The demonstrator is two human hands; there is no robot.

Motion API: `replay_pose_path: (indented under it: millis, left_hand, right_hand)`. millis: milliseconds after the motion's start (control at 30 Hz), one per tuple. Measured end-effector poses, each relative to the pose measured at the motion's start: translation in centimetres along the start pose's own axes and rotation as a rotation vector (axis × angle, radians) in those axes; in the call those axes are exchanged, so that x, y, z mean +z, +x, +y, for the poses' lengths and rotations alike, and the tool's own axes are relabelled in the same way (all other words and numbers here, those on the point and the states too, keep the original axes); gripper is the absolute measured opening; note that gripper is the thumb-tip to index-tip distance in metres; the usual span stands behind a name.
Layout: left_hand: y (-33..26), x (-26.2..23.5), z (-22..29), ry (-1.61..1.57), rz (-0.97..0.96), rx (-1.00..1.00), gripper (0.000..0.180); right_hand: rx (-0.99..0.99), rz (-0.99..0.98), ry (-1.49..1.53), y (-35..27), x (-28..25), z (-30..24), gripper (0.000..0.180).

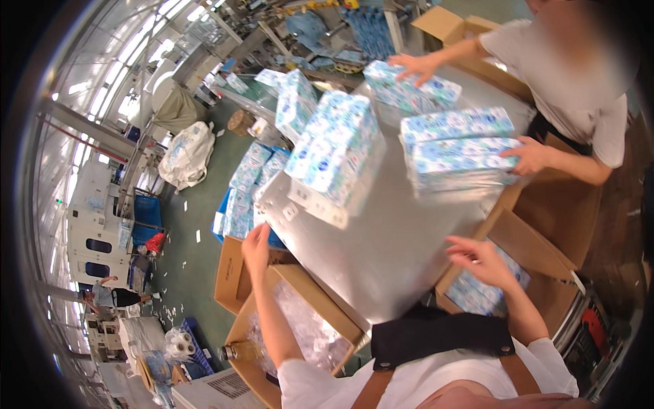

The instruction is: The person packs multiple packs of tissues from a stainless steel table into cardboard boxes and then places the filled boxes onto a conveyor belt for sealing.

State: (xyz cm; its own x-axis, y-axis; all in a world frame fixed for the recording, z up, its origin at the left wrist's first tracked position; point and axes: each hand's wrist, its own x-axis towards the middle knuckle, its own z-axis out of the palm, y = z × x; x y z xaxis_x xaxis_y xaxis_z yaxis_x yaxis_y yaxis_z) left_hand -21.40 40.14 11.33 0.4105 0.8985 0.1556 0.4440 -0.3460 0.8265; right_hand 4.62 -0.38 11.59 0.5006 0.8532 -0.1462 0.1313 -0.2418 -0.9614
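Observation:
My left hand (256, 249) is by the table's left corner, above a cardboard box. Its fingers look loosely apart and I see nothing in them. Over an open carton (449, 278) at the right, my right hand (480, 262) is open, fingers stretched and empty. Inside that carton lie blue-and-white floral tissue packs (470, 293). A tall stack of wrapped tissue packs (334, 146) stands on the metal table (388, 252), beyond my left hand. Across the table a co-worker's hand (528, 155) grips a bundle of tissue packs (460, 160); their other hand (415, 67) touches another bundle (409, 88).
An open cardboard box (238, 334) holding clear plastic film (306, 324) stands at my left. Beyond it, a blue crate (221, 211) is filled with tissue packs. Another open carton (558, 198) stands beside the co-worker. A white sack (187, 157) rests on the green floor.

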Motion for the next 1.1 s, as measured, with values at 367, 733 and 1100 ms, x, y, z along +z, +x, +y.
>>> replay_pose_path:
  millis: [367, 733, 1100]
  left_hand:
    - [31.9, 17.1, -1.7, 0.315, -0.283, 0.042, 0.095]
    - [15.4, 16.4, 0.1, 0.038, -1.117, -0.326, 0.06]
    - [-4.5, 10.1, -8.5, -0.824, -1.159, -0.876, 0.074]
  right_hand:
    - [0.122, -0.01, 0.362, 18.6, 6.9, 4.1, 0.061]
    - [0.389, 0.086, 0.541, 22.1, 3.7, 6.7, 0.063]
    - [0.739, -0.342, 0.711, 12.1, 2.9, 9.8, 0.08]
